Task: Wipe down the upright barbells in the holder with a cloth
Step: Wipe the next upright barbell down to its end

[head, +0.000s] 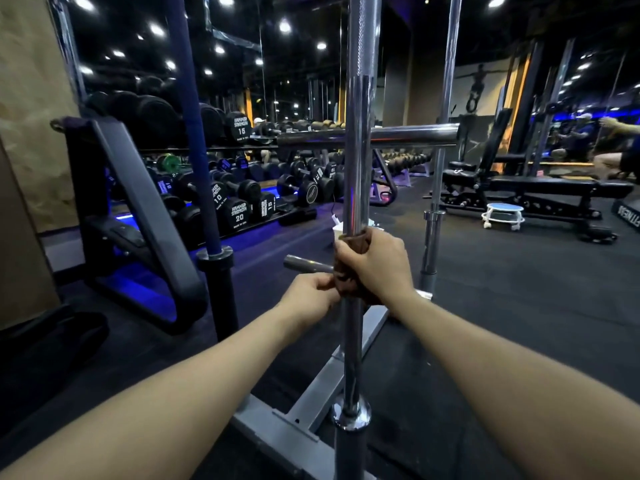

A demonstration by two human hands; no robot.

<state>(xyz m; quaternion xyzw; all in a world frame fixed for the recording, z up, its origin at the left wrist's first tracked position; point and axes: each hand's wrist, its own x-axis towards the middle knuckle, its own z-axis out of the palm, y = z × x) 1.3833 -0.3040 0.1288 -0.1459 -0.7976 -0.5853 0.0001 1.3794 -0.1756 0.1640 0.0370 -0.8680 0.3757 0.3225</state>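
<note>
Standing upright in the grey holder [308, 407]: a chrome barbell [358, 161] at centre, close to the camera; open black rubber floor [502, 292] to its right, well clear out to the bench [540, 192]; on the left, hemmed in by a blue-shafted bar [199, 140] and a dark angled frame [138, 209]. Right hand [375, 263] curled tight round a dark brown cloth [349, 271] wrapped on the chrome shaft; left hand [308, 299] just beside, pinching the cloth's lower edge. Smooth polished steel below, knurled band higher up; soft crumpled fabric. Top of the barbell cut off by the frame; cloth mostly hidden under fingers; dumbbell rack [242, 188] dim, far figures blurred.
</note>
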